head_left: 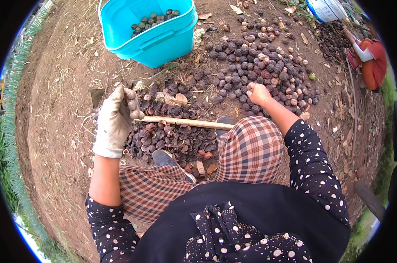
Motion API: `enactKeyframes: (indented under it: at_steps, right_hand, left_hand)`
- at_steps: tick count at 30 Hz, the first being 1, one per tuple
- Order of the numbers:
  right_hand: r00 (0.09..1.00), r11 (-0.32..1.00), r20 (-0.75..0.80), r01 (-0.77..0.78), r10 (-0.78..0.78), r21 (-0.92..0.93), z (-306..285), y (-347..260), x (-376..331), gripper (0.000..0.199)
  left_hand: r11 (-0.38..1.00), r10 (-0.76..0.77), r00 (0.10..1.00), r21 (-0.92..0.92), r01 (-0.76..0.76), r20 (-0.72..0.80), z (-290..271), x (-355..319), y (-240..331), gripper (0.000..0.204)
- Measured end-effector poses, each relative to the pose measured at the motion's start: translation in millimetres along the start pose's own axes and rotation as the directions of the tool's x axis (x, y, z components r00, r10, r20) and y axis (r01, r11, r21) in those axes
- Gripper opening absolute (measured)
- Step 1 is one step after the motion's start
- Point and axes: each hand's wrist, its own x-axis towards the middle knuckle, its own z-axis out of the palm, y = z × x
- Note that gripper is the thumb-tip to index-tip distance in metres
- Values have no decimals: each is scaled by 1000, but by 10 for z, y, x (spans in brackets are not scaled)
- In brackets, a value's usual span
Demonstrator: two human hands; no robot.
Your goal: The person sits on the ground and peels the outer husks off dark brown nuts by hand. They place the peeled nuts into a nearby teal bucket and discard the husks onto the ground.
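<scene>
My left hand (116, 115) wears a pale work glove. Its fingers are curled closed above the near end of a wooden pole (185, 122), and whatever they hold is hidden. Behind the glove shows a dark flat metal piece (96, 97); whether it joins the pole cannot be seen. My right hand (258, 93) is bare, its fingers pinched together over the near left part of a pile of dark, round walnuts (268, 65), some with pale shells. Below the pole lies a heap of split dark husks (163, 142), between my left hand and my shoes.
A turquoise bucket (163, 48) with several nuts inside stands beyond my left hand. Far right, a person (370, 59) in a red top crouches near a white bucket (326, 9) and more dark nuts. My checked-trouser knee (255, 149) rises beside the pole's right end.
</scene>
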Motion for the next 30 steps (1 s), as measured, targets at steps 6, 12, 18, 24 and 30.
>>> enactKeyframes:
  at_steps: [6, 12, 18, 24, 30]
  right_hand:
    - [979, 999, -206, -17, 7, -48, 62, -319, 415, 54]
    - [966, 999, -257, -33, 38, 23, 252, -274, 709, 52]
    - [961, 383, -145, 229, -237, 895, -294, -653, 355, 47]
    - [754, 174, -169, 352, -635, 920, -1363, -1522, -851, 48]
    - [573, -25, -26, 9, -819, 1000, -1635, -2046, -1610, 39]
  left_hand:
    - [998, 17, 1000, 55, -15, -25, -44, 115, 27, 31]
    - [993, 49, 994, 111, -38, -99, -37, 215, -1, 33]
    - [951, 75, 996, 305, -56, -50, 81, 157, 39, 34]
    - [833, 199, 964, 488, -262, 178, 699, -71, 60, 66]
    - [643, 345, 888, 614, -459, 303, 1020, -364, 117, 70]
